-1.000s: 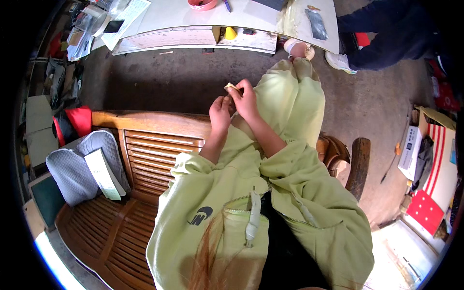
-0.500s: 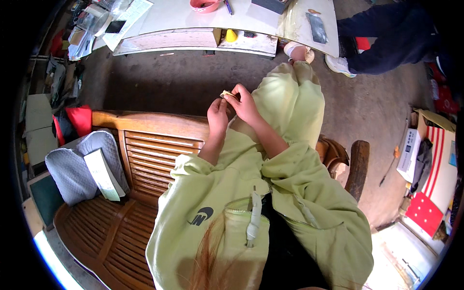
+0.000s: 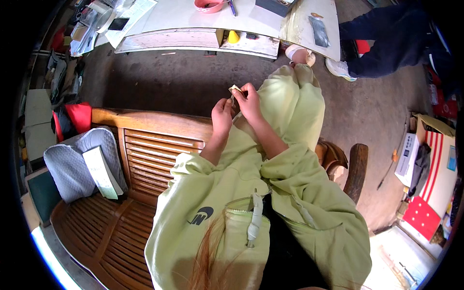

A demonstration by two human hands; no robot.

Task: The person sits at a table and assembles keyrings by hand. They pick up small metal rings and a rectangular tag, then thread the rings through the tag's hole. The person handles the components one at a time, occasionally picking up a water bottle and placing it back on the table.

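Observation:
Both my hands meet in front of me, above the bench back and beside my light green trouser legs. Between the fingertips of my right hand [image 3: 249, 105] a small pale piece [image 3: 235, 88] is pinched, its top sticking out. It is too small to name. My left hand [image 3: 222, 116] is closed just below and to the left of it, thumb up, close against the right fingers. Something thin and darker shows between the two hands, but what the left fingers hold is mostly hidden.
The slatted wooden bench [image 3: 159, 157] carries a grey cushion [image 3: 72, 164] and a paper booklet [image 3: 102, 174]. Ahead stands a white table [image 3: 179, 17] with a pink bowl [image 3: 209, 5]. A person's dark-trousered leg [image 3: 382, 53] is at far right, and boxes [image 3: 408, 154] are at right.
My hands and the small pale piece have shifted slightly right and up in view. The piece now stands more upright between the fingers. Both hands keep their hold.

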